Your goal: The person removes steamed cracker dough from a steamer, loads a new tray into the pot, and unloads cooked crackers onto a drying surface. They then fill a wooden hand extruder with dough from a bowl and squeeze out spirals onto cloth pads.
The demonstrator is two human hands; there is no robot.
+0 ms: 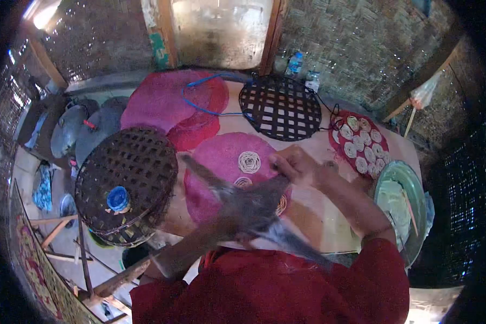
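A grey, cloth-like piece (254, 208), smeared by motion, spreads its corners in front of my chest. My right hand (297, 166) is closed at its upper right corner, with the fingers curled together. My left hand (231, 228) is under the middle of the piece, its fingers hidden and blurred. Beneath both hands lies a round pink sheet (210, 208). On it are pale coiled spirals of strands; one spiral (249, 162) shows whole, and others are partly covered by the cloth.
Pale spirals cover a red round sheet (356, 154) at right, near a green basin (398, 170). A black lattice tray (279, 108) and more pink sheets (156, 102) lie at the back. A blue cup (117, 198) sits on stacked dark woven trays (127, 162) at left.
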